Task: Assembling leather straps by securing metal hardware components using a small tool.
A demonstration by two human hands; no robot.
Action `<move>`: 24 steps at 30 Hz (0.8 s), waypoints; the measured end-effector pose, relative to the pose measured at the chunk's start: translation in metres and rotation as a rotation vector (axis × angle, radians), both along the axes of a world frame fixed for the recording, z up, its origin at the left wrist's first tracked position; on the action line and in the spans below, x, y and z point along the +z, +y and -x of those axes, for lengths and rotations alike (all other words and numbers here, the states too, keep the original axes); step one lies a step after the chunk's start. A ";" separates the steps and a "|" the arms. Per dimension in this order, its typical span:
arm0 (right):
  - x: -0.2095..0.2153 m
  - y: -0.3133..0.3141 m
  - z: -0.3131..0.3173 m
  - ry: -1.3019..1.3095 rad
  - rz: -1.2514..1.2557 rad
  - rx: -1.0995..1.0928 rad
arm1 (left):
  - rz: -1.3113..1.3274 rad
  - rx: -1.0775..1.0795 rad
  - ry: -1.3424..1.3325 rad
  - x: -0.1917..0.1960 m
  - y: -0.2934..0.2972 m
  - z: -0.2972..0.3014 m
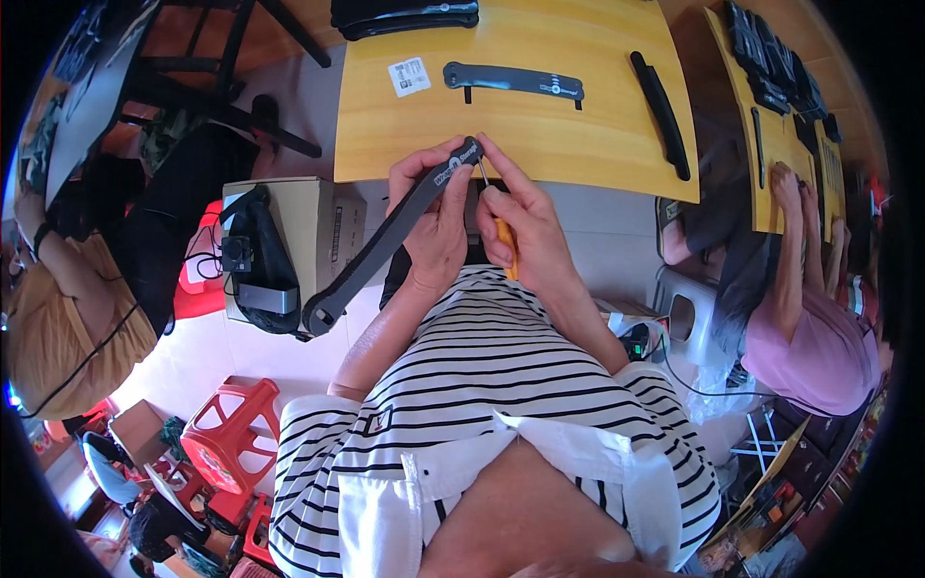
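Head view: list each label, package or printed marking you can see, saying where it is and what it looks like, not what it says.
White label: square sticker with dark print, lying on the yellow table, left of the flat strap.
Cardboard box: brown carton below the table's left edge, dark printed strip on its side.
White marking: on the dark grey strap held in the left hand.
White marking: on the black strap lying on the table.

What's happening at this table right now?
A person in a striped shirt holds a long grey strap-like part in the left hand and works a small orange-handled screwdriver at its top end with the right hand. Two more such parts and lie on the yellow table. Another person works at the next table.
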State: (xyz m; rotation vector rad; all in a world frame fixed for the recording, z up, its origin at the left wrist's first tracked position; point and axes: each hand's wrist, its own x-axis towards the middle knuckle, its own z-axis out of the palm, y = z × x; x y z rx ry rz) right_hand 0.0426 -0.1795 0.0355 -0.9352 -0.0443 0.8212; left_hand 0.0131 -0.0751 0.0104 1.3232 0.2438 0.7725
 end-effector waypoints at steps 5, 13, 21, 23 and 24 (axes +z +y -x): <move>-0.004 0.006 0.006 -0.055 0.017 -0.076 | -0.341 0.057 0.006 0.002 0.003 0.000; -0.002 0.013 0.011 0.099 -0.164 -0.141 | -0.320 0.039 0.020 0.008 0.000 0.000; 0.004 -0.005 -0.011 -0.242 0.176 0.048 | 0.219 -0.084 0.069 0.024 0.011 -0.001; 0.009 -0.012 -0.018 -0.453 0.353 0.119 | 0.287 -0.149 0.117 0.026 0.017 0.001; 0.012 -0.017 -0.021 -0.451 0.351 0.118 | 0.286 -0.149 0.119 0.028 0.020 0.001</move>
